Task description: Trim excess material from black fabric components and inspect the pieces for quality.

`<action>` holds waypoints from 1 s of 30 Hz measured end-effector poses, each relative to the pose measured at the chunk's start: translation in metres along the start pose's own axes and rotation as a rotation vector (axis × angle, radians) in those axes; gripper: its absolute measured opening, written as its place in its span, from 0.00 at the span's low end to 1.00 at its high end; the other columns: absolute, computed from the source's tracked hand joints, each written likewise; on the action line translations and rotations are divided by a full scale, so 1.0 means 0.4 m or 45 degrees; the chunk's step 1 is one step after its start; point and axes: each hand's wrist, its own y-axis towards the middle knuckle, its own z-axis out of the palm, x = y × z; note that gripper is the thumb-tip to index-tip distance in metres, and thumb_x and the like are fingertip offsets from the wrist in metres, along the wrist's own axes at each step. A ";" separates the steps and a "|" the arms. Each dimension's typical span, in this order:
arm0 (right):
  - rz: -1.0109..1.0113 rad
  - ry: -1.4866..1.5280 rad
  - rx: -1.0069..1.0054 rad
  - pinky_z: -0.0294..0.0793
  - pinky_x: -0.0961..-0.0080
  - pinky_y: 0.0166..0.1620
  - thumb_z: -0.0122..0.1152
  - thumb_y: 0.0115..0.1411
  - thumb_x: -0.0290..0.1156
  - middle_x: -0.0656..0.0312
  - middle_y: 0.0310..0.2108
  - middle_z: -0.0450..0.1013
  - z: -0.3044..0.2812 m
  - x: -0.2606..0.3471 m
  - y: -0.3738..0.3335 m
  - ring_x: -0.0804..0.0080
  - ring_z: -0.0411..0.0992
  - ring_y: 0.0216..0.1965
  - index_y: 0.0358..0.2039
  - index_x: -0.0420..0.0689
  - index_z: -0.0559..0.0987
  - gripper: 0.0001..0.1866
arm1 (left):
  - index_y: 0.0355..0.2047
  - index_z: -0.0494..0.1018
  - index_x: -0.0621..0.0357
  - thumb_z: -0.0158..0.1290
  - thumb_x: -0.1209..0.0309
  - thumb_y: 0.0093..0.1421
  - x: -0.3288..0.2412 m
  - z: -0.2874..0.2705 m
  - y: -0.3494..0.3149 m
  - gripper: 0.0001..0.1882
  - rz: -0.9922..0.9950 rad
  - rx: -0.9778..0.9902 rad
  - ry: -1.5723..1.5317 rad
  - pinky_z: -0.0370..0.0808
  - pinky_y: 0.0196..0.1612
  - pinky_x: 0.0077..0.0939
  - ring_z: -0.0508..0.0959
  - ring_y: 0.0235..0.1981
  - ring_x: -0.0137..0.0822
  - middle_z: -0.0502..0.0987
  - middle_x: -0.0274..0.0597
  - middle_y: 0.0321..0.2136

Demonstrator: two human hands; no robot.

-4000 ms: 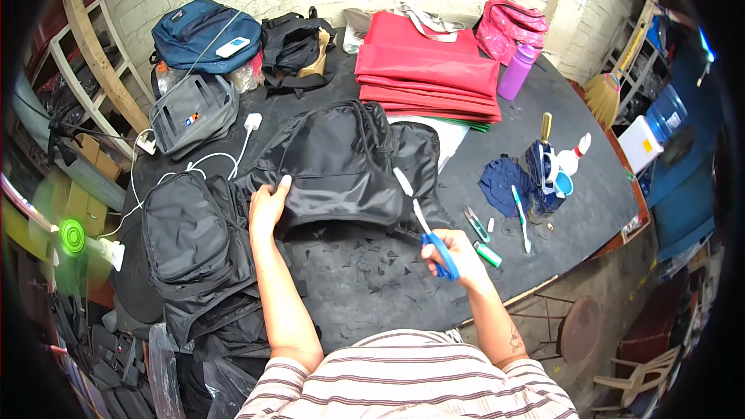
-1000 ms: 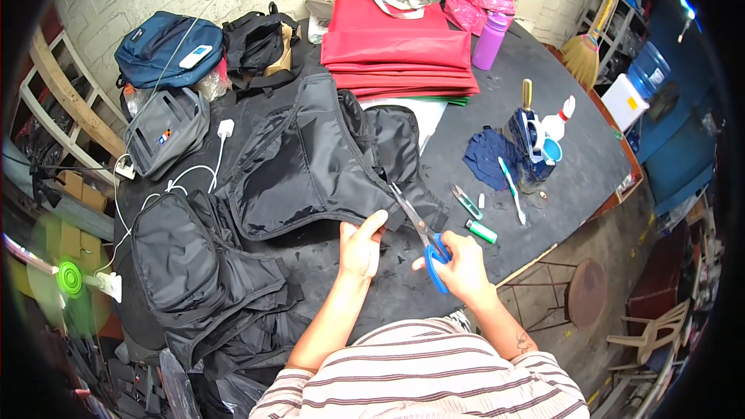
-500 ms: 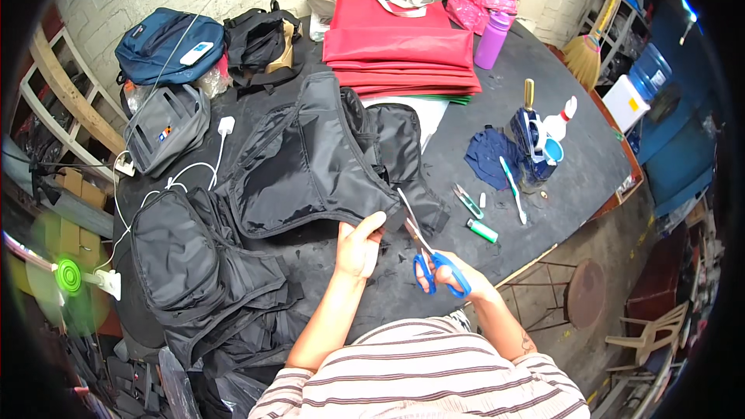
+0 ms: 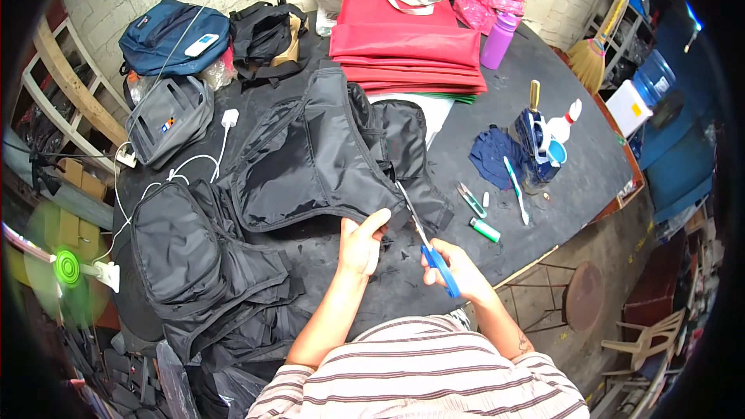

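Since the frame half a second ago, the scissors [image 4: 440,270] have turned so that their blue handles show nearly edge-on, and the right hand [image 4: 465,274] has come slightly up and inward with them; the left hand has stayed almost where it was. Right of centre below the middle of the frame, the right hand grasps the scissors by the handles, blades pointing to the upper left. Just beside the blades, the left hand [image 4: 360,248] pinches the lower right edge of a black bag [image 4: 341,147] with its thumb on top. That bag lies spread across the centre of the frame, its right-hand flap next to the blade tips; whether the blades touch the fabric I cannot tell.

Outward to the right on the dark bench [image 4: 586,186] are thread snips [image 4: 471,200], a green cylinder [image 4: 485,230], a toothbrush [image 4: 517,190] and a crumpled navy cloth [image 4: 493,157]. Left of the held bag, at lower left, sits a black backpack [image 4: 180,252]. Toward the top centre lies a stack of folded red material [image 4: 407,50], with a purple bottle [image 4: 497,43] at its right end and a pink bag [image 4: 487,0] behind. At upper left, a blue backpack [image 4: 167,43] rests behind a grey bag [image 4: 172,128].
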 end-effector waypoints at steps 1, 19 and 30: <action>0.015 -0.048 -0.017 0.62 0.89 0.26 0.68 0.45 0.30 0.71 0.20 0.65 -0.001 -0.001 -0.001 0.88 0.61 0.21 0.25 0.42 0.68 0.15 | 0.46 0.64 0.62 0.48 0.82 0.51 0.000 0.001 0.000 0.20 0.025 -0.026 0.012 0.74 0.39 0.28 0.75 0.36 0.34 0.73 0.40 0.37; -0.142 0.290 -0.140 0.60 0.86 0.19 0.59 0.53 0.38 0.65 0.16 0.67 -0.014 -0.013 0.013 0.82 0.62 0.15 0.23 0.40 0.72 0.13 | 0.47 0.65 0.63 0.44 0.67 0.59 0.004 -0.018 -0.027 0.17 -0.132 0.029 -0.169 0.71 0.46 0.35 0.74 0.41 0.38 0.73 0.42 0.41; 0.420 0.006 0.897 0.60 0.85 0.22 0.56 0.55 0.48 0.66 0.18 0.66 -0.162 0.061 0.033 0.82 0.63 0.18 0.22 0.39 0.72 0.22 | 0.33 0.69 0.59 0.45 0.77 0.57 0.039 -0.102 -0.132 0.04 -0.065 -0.141 -0.244 0.74 0.42 0.35 0.74 0.25 0.28 0.75 0.40 0.29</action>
